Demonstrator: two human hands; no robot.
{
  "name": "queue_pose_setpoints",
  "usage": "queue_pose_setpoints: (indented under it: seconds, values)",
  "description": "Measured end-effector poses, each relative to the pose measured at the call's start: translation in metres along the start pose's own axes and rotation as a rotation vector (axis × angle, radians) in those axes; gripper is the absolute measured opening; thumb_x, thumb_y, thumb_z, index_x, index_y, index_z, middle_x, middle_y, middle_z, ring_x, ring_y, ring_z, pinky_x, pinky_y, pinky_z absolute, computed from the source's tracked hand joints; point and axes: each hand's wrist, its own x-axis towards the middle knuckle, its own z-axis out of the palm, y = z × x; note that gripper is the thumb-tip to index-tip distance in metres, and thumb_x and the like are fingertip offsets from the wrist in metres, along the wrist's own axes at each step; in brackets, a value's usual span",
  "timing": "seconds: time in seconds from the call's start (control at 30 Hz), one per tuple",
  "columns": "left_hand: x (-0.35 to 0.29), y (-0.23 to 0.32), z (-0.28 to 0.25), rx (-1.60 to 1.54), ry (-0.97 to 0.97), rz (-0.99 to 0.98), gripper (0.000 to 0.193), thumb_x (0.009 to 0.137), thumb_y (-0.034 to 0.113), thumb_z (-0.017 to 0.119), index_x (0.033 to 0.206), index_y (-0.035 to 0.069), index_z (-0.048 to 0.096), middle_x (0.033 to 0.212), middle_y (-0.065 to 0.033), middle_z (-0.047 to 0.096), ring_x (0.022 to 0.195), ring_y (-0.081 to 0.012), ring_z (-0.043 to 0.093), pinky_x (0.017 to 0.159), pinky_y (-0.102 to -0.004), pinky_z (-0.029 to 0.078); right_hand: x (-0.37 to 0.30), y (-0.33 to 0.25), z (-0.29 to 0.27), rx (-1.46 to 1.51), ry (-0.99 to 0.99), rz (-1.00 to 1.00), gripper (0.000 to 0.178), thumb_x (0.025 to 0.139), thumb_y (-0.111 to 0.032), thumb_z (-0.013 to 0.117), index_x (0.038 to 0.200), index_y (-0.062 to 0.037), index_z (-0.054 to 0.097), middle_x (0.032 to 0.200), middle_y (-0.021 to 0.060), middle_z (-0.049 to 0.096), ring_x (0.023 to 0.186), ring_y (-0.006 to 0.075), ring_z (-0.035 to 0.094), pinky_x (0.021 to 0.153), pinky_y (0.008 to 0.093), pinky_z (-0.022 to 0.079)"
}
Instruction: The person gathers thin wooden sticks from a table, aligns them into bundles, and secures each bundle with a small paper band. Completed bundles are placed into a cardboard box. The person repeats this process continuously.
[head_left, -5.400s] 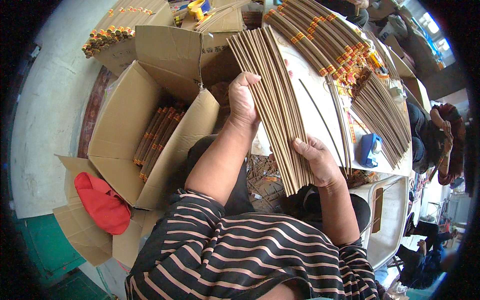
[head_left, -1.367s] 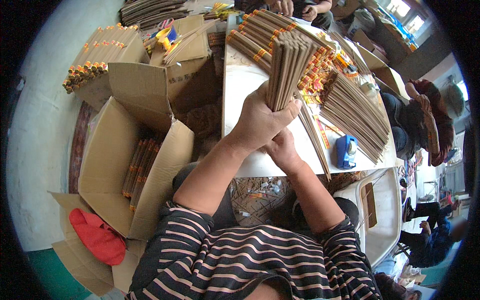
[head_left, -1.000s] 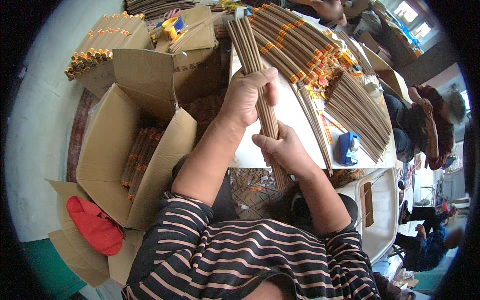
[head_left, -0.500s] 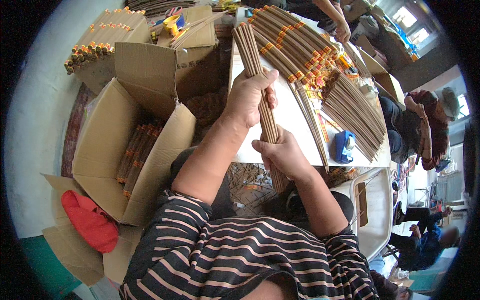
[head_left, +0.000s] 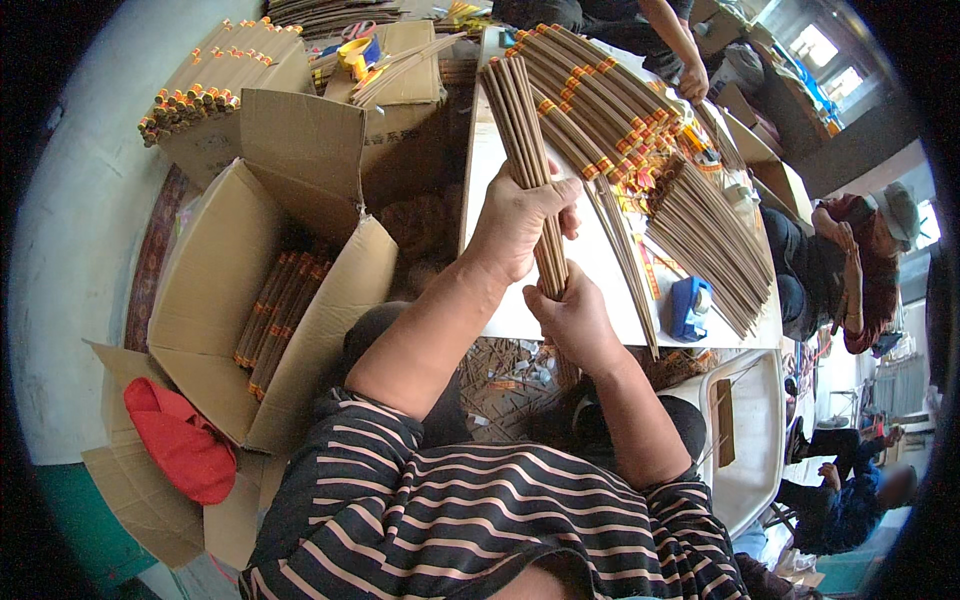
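Observation:
A bundle of brown incense sticks [head_left: 522, 120] stands tilted over the near-left part of the white table, its tops fanned slightly apart. My left hand [head_left: 515, 222] is wrapped round the middle of the bundle. Just below it, my right hand [head_left: 578, 325] grips the lower part, thumb against the sticks. The bundle's lowest end is partly hidden behind the right hand. Beyond my hands lie rolled incense bundles [head_left: 590, 85] with red and yellow bands. Loose incense sticks [head_left: 705, 240] form a pile to the right, and a few thin sticks [head_left: 622, 265] lie nearer.
A blue tape dispenser [head_left: 690, 308] sits at the table's near-right edge. To my left, an open cardboard box [head_left: 205, 275] contains banded bundles, with a red cloth [head_left: 180, 440] beside it. A white bin [head_left: 750, 430] stands at right. Across the table is another person's hand [head_left: 692, 78].
My left hand has slid down the bundle, closer to my right hand. The view has shifted slightly. Both hands still hold the sticks.

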Motion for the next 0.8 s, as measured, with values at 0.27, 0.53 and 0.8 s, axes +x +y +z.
queue_pose_setpoints:
  seconds: [0.27,0.53,0.8]
  values:
    - [-0.009,-0.004,-0.02,-0.299,-0.082,-0.207,0.018,0.08,0.015,0.066,0.077,0.008,0.051,0.057,-0.0003,0.048,0.048,-0.0105,0.049,0.044,-0.0241,0.042,-0.013,-0.004,-0.01,0.522,-0.437,0.283,0.017,0.079,-0.01,0.063,0.081,-0.0032,0.047,0.057,0.003,0.05,0.04,0.0114,0.049,0.037,0.0233,0.041]
    - [-0.011,-0.019,-0.02,-0.094,0.171,-0.136,0.017,0.081,0.016,0.066,0.077,0.006,0.053,0.057,-0.0016,0.05,0.043,-0.0126,0.048,0.042,-0.0271,0.042,-0.014,0.016,0.002,-0.036,-0.13,0.1,0.018,0.08,-0.012,0.062,0.083,-0.0025,0.046,0.058,0.003,0.05,0.038,0.0108,0.046,0.036,0.0242,0.039]
    - [-0.004,-0.012,-0.026,-0.072,0.16,-0.136,0.019,0.083,0.016,0.062,0.069,0.01,0.049,0.056,0.001,0.048,0.045,-0.01,0.046,0.043,-0.0244,0.04,-0.013,0.019,0.009,-0.158,-0.083,0.118,0.017,0.081,-0.011,0.06,0.081,-0.0037,0.045,0.057,0.0029,0.051,0.039,0.0106,0.046,0.036,0.0238,0.038]
